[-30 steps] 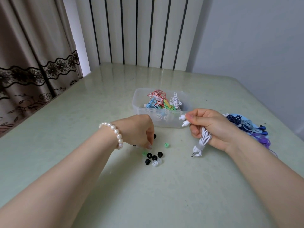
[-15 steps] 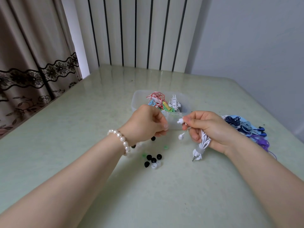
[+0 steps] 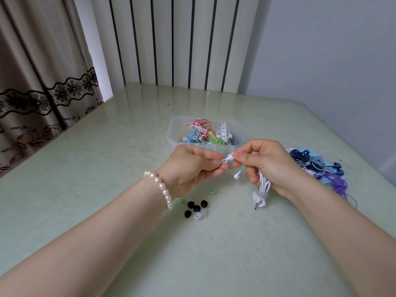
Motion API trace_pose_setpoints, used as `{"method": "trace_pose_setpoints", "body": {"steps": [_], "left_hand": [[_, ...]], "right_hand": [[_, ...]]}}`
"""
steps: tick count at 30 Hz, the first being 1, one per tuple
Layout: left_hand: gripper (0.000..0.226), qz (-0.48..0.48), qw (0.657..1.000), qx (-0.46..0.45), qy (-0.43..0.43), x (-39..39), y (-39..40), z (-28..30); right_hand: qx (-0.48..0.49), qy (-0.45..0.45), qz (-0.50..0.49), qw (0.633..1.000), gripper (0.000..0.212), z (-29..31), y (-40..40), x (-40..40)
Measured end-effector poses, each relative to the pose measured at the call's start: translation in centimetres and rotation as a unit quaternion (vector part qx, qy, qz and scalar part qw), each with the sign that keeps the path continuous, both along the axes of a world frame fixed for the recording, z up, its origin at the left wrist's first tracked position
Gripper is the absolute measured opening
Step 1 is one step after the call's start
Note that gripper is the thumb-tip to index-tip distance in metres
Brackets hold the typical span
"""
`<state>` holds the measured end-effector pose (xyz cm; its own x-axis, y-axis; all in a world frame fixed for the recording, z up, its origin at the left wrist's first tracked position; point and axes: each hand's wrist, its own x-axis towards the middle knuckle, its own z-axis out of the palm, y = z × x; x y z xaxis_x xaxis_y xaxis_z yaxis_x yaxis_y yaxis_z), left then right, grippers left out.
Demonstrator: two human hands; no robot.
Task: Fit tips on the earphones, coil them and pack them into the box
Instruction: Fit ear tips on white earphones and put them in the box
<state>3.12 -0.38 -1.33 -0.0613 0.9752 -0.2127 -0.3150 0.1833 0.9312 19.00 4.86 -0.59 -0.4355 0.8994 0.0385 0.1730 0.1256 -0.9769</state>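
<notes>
The left hand (image 3: 188, 166) pinches a clear tip (image 3: 219, 162) between thumb and fingers, pressed against the nozzle of a white earbud (image 3: 228, 157). The right hand (image 3: 267, 166) pinches that earbud between thumb and forefinger, and its lower fingers curl round the bundled white cable (image 3: 263, 185). Whether the tip is already seated on the bud is hard to tell, since the fingers crowd the joint. The second earbud (image 3: 236, 175) hangs free just below the right fingers. The cable's tied end and plug (image 3: 256, 206) dangle under the right hand, near the table (image 3: 107, 168). A pearl bracelet (image 3: 161, 188) circles the left wrist.

Below the left hand lie loose tips: four black tips (image 3: 195, 207), two clear ones (image 3: 199, 215) touching them, and two green tips (image 3: 212, 191) a little apart. Behind the hands stands the clear box (image 3: 174, 133), holding coiled earphones in red-white, blue, green-yellow and white. To the right of the right hand lies a pile of earphones (image 3: 315, 166) in navy, pale blue and purple, on the table. A curtain (image 3: 32, 82) hangs at the left.
</notes>
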Motion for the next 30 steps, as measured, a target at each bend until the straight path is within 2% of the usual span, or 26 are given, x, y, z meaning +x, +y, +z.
{"method": "trace_pose_setpoints", "body": {"steps": [15, 30], "left_hand": [[0.014, 0.002, 1.000, 0.000, 0.029, 0.03, -0.25, 0.13], [0.008, 0.003, 1.000, -0.013, 0.006, 0.24, -0.03, -0.19]], "right_hand": [[0.051, -0.028, -0.020, 0.998, 0.008, -0.08, -0.30, -0.34], [0.065, -0.057, -0.034, 0.996, 0.010, -0.16, -0.20, -0.25]]}}
